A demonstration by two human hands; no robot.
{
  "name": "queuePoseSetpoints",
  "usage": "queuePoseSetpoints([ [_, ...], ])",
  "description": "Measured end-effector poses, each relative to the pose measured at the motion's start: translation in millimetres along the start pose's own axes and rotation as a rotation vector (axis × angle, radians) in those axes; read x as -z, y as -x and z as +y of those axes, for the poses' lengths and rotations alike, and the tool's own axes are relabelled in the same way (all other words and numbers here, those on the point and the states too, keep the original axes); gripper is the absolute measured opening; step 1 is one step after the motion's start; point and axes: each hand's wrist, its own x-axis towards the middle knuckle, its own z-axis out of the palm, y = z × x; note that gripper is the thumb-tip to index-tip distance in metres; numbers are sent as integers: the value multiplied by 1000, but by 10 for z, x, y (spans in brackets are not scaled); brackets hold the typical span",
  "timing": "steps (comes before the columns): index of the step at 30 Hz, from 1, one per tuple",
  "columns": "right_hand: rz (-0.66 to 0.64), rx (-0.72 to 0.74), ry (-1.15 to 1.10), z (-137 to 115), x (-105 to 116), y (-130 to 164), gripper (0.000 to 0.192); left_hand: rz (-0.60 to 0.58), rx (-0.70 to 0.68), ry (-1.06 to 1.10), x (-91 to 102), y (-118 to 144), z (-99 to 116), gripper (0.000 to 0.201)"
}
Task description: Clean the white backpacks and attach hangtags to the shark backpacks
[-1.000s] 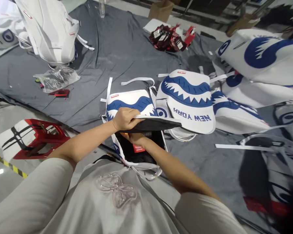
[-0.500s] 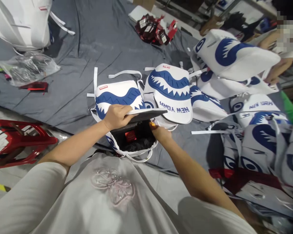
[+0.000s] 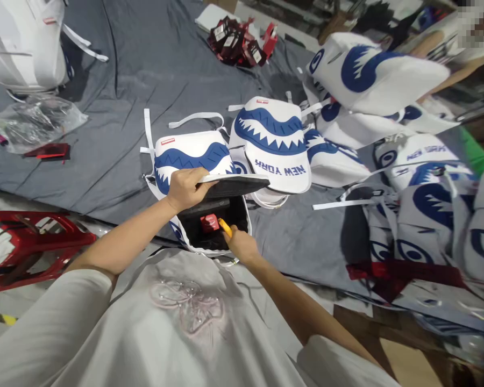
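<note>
Head view: left hand (image 3: 184,188) is gripping the raised flap (image 3: 233,184), right hand (image 3: 241,244) pinching a yellow tool (image 3: 225,228) (near opening); slackening grip risks flap dropping on it

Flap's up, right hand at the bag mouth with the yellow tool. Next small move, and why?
Probably bring the yellow tool to the red tag inside the bag. The left hand holds the flap up, so the black interior is exposed. The right hand grips the tool at the bag's near rim, its tip just beside the tag. What kind of tool it is can't be made out.
</note>
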Motion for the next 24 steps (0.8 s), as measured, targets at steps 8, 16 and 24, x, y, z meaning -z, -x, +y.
queuePoseSetpoints([
  [8,301,-72,-82,41,-439,-483,45,95,197,-60,155,96,-14,30],
  [16,302,72,-106,125,-440,-465,40,133,262,-9,185,139,-32,22],
  [24,195,163,11,241,-221,-172,43,132,281,-2,118,172,9,27],
])
